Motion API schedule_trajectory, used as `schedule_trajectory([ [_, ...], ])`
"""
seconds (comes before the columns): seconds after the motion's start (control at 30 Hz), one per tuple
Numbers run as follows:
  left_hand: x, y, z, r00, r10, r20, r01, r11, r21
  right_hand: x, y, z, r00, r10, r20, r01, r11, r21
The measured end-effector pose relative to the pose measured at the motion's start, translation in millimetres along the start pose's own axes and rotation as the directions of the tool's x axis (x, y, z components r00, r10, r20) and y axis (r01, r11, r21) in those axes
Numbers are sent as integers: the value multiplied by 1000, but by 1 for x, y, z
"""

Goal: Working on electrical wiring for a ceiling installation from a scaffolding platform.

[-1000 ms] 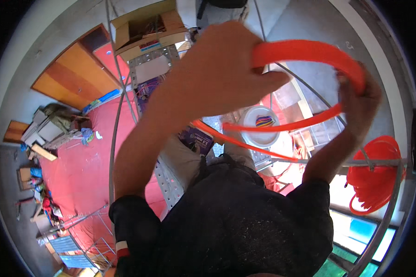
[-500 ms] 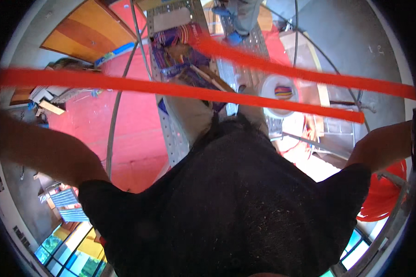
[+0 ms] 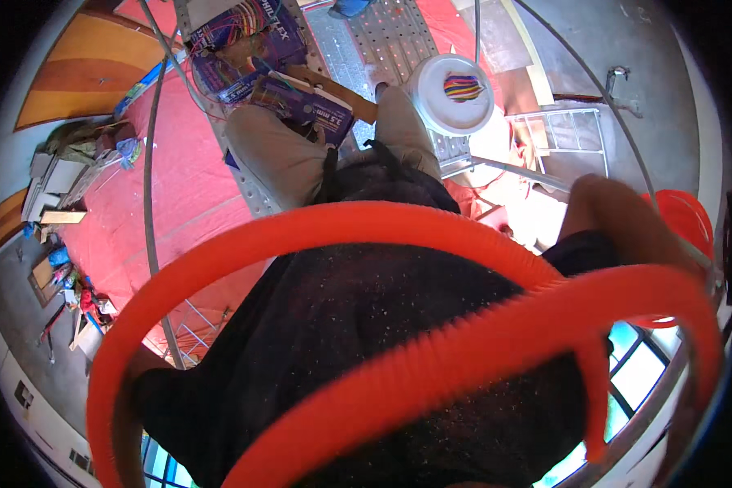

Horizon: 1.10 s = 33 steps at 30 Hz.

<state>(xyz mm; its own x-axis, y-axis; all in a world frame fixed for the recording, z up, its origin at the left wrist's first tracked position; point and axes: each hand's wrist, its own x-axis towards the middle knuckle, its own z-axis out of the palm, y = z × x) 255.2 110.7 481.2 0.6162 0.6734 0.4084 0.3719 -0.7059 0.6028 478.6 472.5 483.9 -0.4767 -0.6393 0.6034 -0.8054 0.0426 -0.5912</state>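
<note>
An orange corrugated conduit arches across my front in one wide curve. A second stretch of conduit passes closer to me, from the lower middle up to the right rim. One loose end of it hangs down at the lower right. My right arm is bent and raised toward the right edge, its hand outside the picture. On the left, the conduit partly covers my left arm, and that hand cannot be seen either. What my hands grip is not shown.
Torn purple boxes with coiled wires lie by my legs on a perforated metal platform. A white bucket holds striped wire. Cables hang at both sides. Stacked boards stand left; another person's blue shoe shows above.
The conduit, earlier two nearly straight lengths across the upper view, is now bent into loops nearer my chest. My left arm has dropped lower and the view has shifted.
</note>
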Motion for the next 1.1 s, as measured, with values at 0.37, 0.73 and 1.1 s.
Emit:
schedule_trajectory([
  [0.37,-1,-16,38,1000,-4,-19,2,996,-84,-49,60,65,989,-98,110,56,943,329],
  [0.73,-12,-12,57,997,-23,-72,17,997,-79,-20,85,52,825,-518,226,426,832,355],
  [1.1,-20,-41,37,996,10,-85,-28,976,-215,-36,180,110,957,-288,27,187,687,703],
])
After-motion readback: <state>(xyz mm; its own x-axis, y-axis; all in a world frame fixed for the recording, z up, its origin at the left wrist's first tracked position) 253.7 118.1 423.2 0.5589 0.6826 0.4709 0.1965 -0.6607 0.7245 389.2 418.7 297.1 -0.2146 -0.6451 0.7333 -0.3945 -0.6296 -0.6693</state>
